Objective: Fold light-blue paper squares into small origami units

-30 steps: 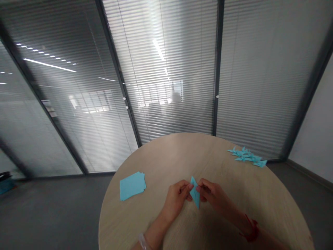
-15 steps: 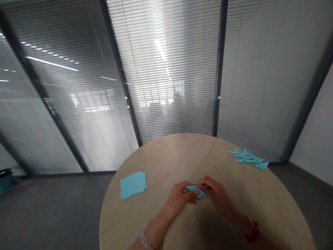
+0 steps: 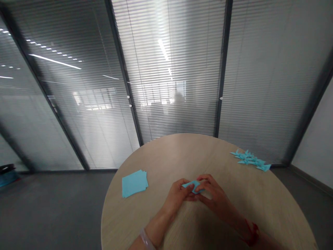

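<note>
Blue folded paper point(image 3: 195, 184): small, pointed piece at the near middle of the table point(image 3: 166, 156), between the two hands, partly hidden by fingers.
Handling: likely very light, crisp along its folds yet easily bent; dry and not very slippery, though a hard squeeze could crush or tear it.
Where to hold: probably best by the flat, layered middle, with light fingertips along the creases rather than on the thin points.
Left hand point(image 3: 177, 195): pinching the folded paper, thumb laid over its top, other fingers underneath.
Right hand point(image 3: 213, 197): fingers curved over the right end of the paper, fingertips touching it; cannot tell whether the thumb grips too.
Paper stack point(image 3: 134, 184): flat, matte blue sheets at the left, edges slightly uneven.
Paper shapes point(image 3: 249, 159): spiky, sharp-cornered blue folds clustered near the table's far right edge.
Table: round, pale wood-look top with faint grain.
Blinds point(image 3: 177, 62): thin horizontal slats beyond the far edge, between dark frames point(image 3: 223, 66).
</note>
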Action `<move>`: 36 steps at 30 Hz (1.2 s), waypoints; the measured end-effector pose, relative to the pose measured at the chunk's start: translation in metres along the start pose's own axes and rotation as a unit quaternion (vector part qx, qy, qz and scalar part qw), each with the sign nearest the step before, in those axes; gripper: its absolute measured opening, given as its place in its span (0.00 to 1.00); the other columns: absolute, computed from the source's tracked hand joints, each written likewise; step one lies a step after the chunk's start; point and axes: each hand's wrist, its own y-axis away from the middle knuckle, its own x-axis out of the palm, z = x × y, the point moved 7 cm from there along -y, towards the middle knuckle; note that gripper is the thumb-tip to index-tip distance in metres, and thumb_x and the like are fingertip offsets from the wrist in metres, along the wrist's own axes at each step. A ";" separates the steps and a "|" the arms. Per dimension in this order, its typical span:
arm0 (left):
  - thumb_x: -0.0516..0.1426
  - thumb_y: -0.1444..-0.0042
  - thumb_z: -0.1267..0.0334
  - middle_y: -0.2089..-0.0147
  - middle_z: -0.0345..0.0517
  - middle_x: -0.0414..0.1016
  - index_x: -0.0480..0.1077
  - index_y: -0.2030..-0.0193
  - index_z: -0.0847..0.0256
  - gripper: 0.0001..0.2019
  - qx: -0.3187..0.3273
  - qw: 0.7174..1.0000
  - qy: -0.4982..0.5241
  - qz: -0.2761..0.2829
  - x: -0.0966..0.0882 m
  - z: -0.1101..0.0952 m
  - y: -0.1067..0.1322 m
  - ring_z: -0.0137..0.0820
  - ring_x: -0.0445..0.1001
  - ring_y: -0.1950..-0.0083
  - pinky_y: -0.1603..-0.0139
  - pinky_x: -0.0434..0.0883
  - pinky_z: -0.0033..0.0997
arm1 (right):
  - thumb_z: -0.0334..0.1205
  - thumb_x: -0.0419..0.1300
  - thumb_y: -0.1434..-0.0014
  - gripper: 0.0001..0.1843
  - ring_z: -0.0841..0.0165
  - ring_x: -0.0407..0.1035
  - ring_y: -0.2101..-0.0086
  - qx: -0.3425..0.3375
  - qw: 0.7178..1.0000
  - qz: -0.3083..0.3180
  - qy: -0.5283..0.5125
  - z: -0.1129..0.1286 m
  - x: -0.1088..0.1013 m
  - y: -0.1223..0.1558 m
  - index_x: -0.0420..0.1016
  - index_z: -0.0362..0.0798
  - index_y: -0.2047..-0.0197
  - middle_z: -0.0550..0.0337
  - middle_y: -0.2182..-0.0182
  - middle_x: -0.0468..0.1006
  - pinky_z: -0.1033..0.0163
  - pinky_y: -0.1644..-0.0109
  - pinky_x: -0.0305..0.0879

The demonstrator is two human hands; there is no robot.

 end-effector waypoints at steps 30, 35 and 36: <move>0.68 0.59 0.51 0.67 0.51 0.79 0.78 0.65 0.69 0.22 0.023 0.999 -0.024 0.003 0.005 -0.006 0.000 0.34 0.75 0.67 0.58 0.73 0.36 | 0.45 0.55 0.40 0.12 0.64 0.70 0.60 0.085 0.994 0.009 -0.071 -0.028 0.003 -0.002 0.75 0.49 0.69 0.56 0.61 0.69 0.61 0.54 0.67; 0.68 0.60 0.49 0.68 0.50 0.79 0.78 0.65 0.69 0.23 0.026 0.999 -0.031 0.011 0.006 -0.003 -0.001 0.33 0.75 0.68 0.58 0.73 0.35 | 0.46 0.56 0.42 0.12 0.63 0.71 0.60 0.102 0.991 0.011 -0.082 -0.030 0.004 -0.004 0.75 0.48 0.69 0.54 0.60 0.68 0.60 0.55 0.68; 0.68 0.60 0.49 0.68 0.50 0.79 0.77 0.64 0.69 0.23 0.026 0.999 -0.035 0.012 0.006 -0.003 -0.002 0.33 0.75 0.68 0.59 0.73 0.35 | 0.46 0.56 0.42 0.12 0.63 0.71 0.61 0.108 0.991 0.006 -0.080 -0.031 0.003 -0.004 0.75 0.48 0.69 0.54 0.60 0.68 0.60 0.55 0.68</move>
